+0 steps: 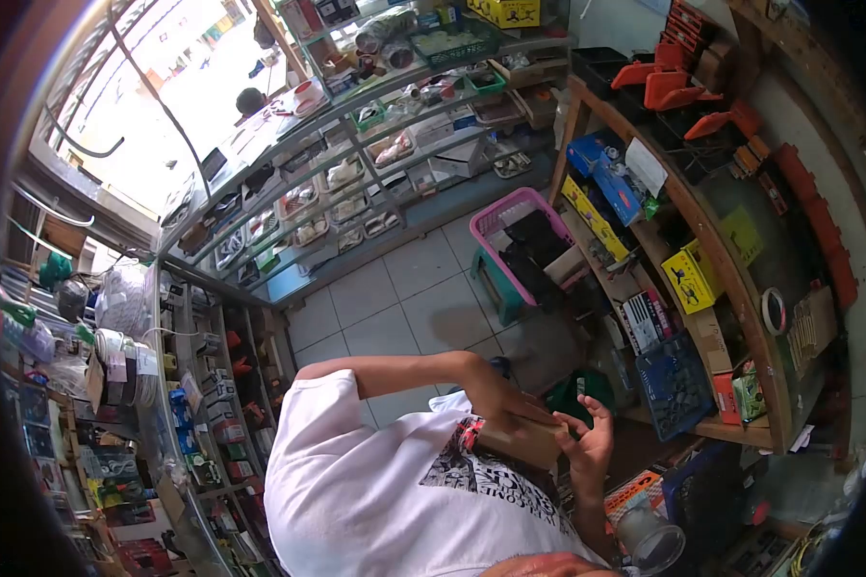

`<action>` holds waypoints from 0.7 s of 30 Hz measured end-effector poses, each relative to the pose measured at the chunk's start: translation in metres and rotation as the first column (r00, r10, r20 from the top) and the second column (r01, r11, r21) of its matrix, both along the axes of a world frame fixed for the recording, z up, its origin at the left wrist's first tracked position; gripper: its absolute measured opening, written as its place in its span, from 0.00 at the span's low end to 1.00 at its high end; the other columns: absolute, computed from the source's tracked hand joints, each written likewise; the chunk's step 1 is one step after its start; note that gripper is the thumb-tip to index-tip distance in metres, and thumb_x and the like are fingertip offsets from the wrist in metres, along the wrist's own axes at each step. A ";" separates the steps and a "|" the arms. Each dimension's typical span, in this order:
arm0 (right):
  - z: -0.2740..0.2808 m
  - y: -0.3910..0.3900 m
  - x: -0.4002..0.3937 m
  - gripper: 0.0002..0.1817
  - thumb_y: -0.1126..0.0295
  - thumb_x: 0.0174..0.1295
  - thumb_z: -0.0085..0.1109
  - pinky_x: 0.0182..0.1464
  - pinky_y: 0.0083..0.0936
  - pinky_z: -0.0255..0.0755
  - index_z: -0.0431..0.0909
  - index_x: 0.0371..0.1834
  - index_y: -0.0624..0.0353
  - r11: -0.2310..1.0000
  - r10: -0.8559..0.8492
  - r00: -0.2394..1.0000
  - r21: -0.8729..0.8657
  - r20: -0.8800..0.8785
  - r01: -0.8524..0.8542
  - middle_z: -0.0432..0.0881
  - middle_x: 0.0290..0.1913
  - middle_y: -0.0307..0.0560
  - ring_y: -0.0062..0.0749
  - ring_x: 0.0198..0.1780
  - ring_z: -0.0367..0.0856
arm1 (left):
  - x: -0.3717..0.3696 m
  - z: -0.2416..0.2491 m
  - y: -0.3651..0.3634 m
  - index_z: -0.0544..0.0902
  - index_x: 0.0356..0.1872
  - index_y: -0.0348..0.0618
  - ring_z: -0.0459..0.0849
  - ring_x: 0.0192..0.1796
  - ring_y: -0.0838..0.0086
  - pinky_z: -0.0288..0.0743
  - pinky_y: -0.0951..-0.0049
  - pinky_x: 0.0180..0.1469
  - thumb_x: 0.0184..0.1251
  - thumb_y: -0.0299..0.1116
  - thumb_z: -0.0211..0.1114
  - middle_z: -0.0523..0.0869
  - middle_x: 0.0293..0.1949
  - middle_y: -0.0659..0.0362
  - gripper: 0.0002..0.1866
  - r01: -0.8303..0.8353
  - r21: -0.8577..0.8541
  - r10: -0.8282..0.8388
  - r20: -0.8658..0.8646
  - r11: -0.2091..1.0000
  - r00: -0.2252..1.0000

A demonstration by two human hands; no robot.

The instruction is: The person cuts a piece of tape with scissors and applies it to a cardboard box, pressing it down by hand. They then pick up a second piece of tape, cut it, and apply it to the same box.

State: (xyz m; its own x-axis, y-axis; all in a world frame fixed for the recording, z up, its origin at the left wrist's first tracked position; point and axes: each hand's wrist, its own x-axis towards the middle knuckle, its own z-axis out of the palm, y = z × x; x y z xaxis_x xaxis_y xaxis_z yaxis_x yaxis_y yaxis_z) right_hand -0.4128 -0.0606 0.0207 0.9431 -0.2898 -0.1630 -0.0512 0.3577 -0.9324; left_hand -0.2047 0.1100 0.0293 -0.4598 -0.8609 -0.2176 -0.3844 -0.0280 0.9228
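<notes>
A small brown cardboard box is held close in front of the white T-shirt. Over its top edge lies my left hand, fingers closed on it and pointing right. My right hand is at the box's right end, palm side showing. Its fingers are apart and partly bent, two of them raised, while the lower fingertips reach right up to the box corner and the left fingertips. A dark green item shows just behind the right hand.
A pink basket with dark items stands on a green stool. A wooden shelf with boxes is on the right, a blue crate low on it. Stocked racks line the left and back. A clear container is lower right.
</notes>
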 end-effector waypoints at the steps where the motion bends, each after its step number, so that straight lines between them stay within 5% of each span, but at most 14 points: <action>1: -0.006 0.001 -0.005 0.44 0.67 0.59 0.80 0.62 0.35 0.80 0.61 0.74 0.61 1.000 0.012 1.000 -0.013 0.012 -0.012 0.66 0.72 0.52 0.43 0.64 0.80 | -0.002 -0.001 0.000 0.54 0.83 0.42 0.60 0.81 0.45 0.53 0.52 0.82 0.85 0.50 0.50 0.57 0.81 0.39 0.36 0.008 0.005 -0.008 -0.013 1.000 1.000; 7: -0.041 0.000 -0.027 0.33 0.65 0.68 0.70 0.69 0.37 0.73 0.64 0.72 0.62 0.981 -0.031 0.997 0.193 0.076 0.016 0.69 0.71 0.55 0.42 0.67 0.77 | -0.009 -0.015 0.000 0.64 0.80 0.40 0.68 0.77 0.48 0.61 0.53 0.78 0.82 0.46 0.55 0.71 0.75 0.41 0.32 -0.095 -0.225 0.077 -0.085 0.970 0.993; 13: -0.061 0.010 -0.041 0.28 0.70 0.71 0.65 0.70 0.37 0.72 0.66 0.71 0.61 0.973 -0.054 0.995 0.226 0.084 0.034 0.70 0.72 0.53 0.41 0.67 0.78 | -0.018 0.012 0.009 0.70 0.77 0.48 0.77 0.68 0.48 0.72 0.54 0.70 0.79 0.45 0.58 0.78 0.67 0.41 0.29 -0.139 -0.247 0.162 0.077 0.959 0.984; 21: -0.007 0.023 -0.046 0.24 0.71 0.75 0.60 0.67 0.34 0.74 0.66 0.72 0.60 0.960 -0.031 0.999 0.277 -0.010 0.033 0.71 0.70 0.52 0.40 0.68 0.79 | -0.018 0.040 -0.003 0.61 0.82 0.54 0.79 0.66 0.48 0.74 0.52 0.67 0.79 0.49 0.59 0.73 0.72 0.47 0.36 0.045 0.093 -0.052 0.076 0.995 0.996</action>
State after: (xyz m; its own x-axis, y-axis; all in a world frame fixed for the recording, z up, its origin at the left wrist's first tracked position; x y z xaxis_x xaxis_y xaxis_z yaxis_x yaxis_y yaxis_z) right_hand -0.4585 -0.0374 0.0135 0.9330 -0.2628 -0.2459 -0.0399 0.6036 -0.7963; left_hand -0.2230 0.1074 0.0693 -0.4788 -0.8133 -0.3306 -0.4581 -0.0898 0.8844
